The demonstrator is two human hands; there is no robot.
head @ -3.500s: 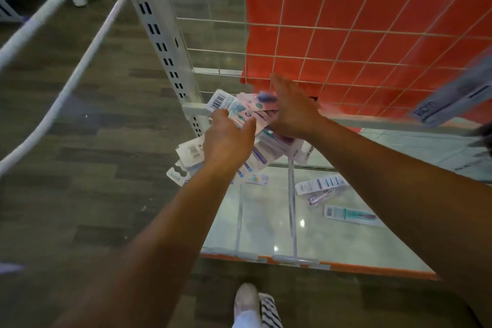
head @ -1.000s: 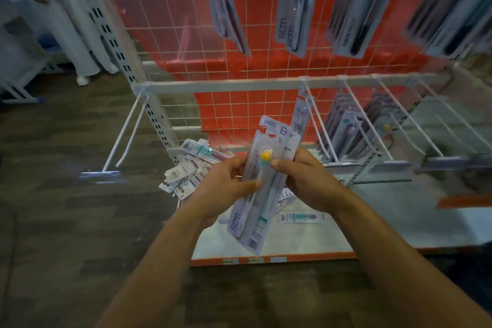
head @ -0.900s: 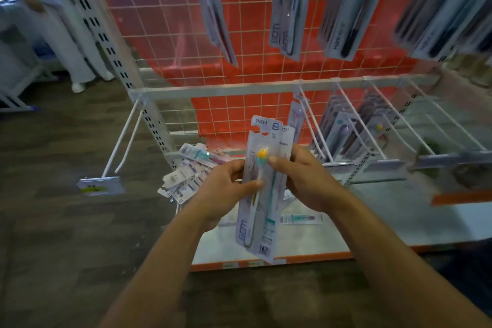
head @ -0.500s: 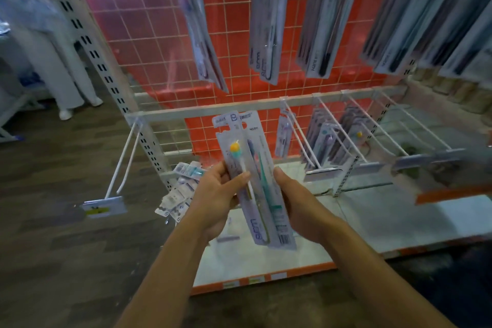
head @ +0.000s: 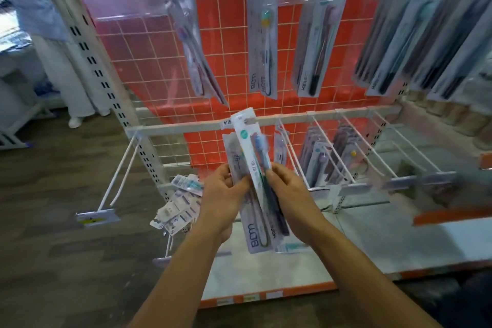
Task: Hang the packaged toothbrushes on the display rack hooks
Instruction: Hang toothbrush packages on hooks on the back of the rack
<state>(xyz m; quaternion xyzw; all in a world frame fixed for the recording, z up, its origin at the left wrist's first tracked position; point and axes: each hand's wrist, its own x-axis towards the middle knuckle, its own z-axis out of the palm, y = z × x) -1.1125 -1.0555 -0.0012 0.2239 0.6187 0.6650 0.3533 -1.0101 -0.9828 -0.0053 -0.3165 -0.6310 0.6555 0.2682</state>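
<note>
The left hand [head: 226, 194] grips a small stack of packaged toothbrushes [head: 255, 184] from the left edge, thumb laid across the front card, while the right hand [head: 287, 189] pinches the stack's right edge, index finger curled over the top pack; both forearms reach forward and slightly upward from the bottom of the head view, wrists angled inward toward each other. The packs stand nearly upright, their hang-tab ends tilted a little left and sitting just in front of the white crossbar [head: 186, 126] of the display rack, not yet on any hook. To the right, long white hooks [head: 335, 152] jut toward the viewer, some already carrying packs; more packs hang from the upper row [head: 263, 35] against the orange grid panel [head: 221, 43]. A loose pile of packs [head: 178, 208] lies at the shelf's left edge, near an empty double-wire hook [head: 119, 176]. The step in hand looks to be separating one pack from the stack: it would go best with the left hand keeping the rest squared while the right slides the front card free, then lines its punched hole with a hook tip before pushing back. Motion blur hides the holes themselves.
</note>
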